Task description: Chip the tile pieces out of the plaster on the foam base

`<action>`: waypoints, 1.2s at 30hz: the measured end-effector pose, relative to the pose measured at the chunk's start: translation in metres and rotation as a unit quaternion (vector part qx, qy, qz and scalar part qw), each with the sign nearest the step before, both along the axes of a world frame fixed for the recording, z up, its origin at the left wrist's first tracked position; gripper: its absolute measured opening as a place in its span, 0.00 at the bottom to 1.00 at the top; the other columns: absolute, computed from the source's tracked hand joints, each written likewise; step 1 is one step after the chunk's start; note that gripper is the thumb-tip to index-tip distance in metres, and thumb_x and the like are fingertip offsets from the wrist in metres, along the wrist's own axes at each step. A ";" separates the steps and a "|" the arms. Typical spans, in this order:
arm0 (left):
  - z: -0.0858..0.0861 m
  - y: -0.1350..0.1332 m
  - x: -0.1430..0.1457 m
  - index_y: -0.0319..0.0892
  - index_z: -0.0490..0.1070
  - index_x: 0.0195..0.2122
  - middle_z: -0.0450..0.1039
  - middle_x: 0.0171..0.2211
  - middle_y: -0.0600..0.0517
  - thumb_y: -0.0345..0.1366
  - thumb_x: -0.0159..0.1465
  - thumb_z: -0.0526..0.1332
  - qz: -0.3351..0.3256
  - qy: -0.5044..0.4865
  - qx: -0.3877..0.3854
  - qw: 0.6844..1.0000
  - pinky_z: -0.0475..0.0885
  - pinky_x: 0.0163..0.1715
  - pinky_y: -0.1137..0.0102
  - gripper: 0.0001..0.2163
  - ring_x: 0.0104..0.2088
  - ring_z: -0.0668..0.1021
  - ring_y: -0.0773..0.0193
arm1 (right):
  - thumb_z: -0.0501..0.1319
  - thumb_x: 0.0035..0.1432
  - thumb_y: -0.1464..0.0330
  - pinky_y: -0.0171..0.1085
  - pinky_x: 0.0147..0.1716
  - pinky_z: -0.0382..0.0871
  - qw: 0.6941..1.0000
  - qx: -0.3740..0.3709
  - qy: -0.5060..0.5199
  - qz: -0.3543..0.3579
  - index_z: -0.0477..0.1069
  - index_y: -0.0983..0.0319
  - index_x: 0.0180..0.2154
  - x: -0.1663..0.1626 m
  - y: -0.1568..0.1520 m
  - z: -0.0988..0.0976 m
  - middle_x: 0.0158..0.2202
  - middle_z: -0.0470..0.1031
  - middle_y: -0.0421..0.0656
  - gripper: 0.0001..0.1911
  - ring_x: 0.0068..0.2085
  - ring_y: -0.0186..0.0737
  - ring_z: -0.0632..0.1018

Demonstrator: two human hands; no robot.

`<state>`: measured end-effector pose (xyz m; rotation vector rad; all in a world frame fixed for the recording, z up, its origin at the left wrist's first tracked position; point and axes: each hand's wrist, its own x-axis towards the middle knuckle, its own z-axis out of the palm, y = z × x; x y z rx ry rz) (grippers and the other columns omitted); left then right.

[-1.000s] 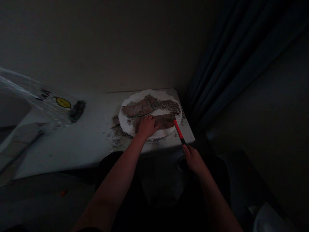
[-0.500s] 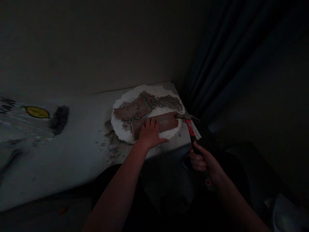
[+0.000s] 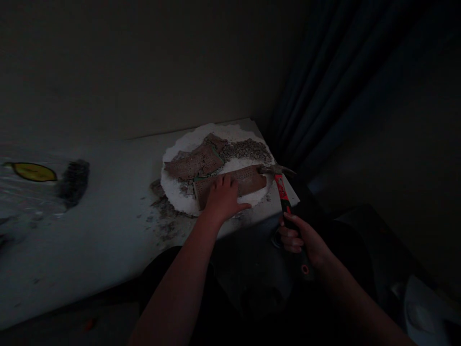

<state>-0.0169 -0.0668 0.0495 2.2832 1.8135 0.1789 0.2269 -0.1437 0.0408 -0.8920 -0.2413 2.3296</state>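
Observation:
My left hand point(image 3: 224, 197) lies with fingers spread on a brown perforated slab point(image 3: 250, 180), covering part of it. Wrapped round the dark grip of a claw hammer point(image 3: 281, 188) is my right hand point(image 3: 297, 235). The hammer's head is at the slab's right end; whether they touch I cannot tell. Beneath the slab is a white round mat with a scalloped edge point(image 3: 173, 196). A second, cracked brown slab point(image 3: 196, 162) rests behind the first, beside a heap of small grey-brown fragments point(image 3: 248, 150).
The mat sits near the right end of a white table point(image 3: 118, 211). Crumbs and dark debris point(image 3: 167, 221) lie left of it. A clear plastic wrapping with a yellow label point(image 3: 35, 172) is farther left. Dark curtains point(image 3: 306, 86) hang at the right, and a wall stands behind.
The view has shifted slightly, so the table items sit a little farther left. My left hand stays on the slab, and the hammer head remains by its right end.

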 end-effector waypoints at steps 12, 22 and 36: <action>0.046 -0.019 0.015 0.44 0.75 0.33 0.76 0.36 0.52 0.38 0.62 0.64 -0.151 -0.442 0.230 0.854 0.74 0.41 0.67 0.04 0.38 0.77 0.68 | 0.64 0.56 0.61 0.25 0.11 0.43 1.000 -0.013 -0.002 -0.012 0.64 0.61 0.31 -0.001 -0.002 0.009 0.17 0.49 0.27 0.13 0.15 0.22 0.45; 0.049 -0.022 0.019 0.44 0.75 0.33 0.76 0.36 0.53 0.35 0.61 0.66 -0.182 -0.462 0.221 0.840 0.74 0.40 0.68 0.02 0.37 0.77 0.69 | 0.62 0.58 0.60 0.25 0.12 0.42 1.000 -0.004 -0.010 -0.008 0.64 0.61 0.31 -0.001 -0.003 0.005 0.17 0.49 0.28 0.12 0.15 0.23 0.45; 0.026 -0.026 0.040 0.44 0.73 0.40 0.74 0.41 0.50 0.39 0.62 0.63 -0.191 -0.360 0.144 0.902 0.73 0.46 0.64 0.07 0.44 0.76 0.63 | 0.68 0.52 0.58 0.25 0.13 0.43 0.994 0.021 -0.099 -0.037 0.62 0.60 0.32 -0.013 -0.010 0.012 0.18 0.51 0.27 0.18 0.16 0.22 0.48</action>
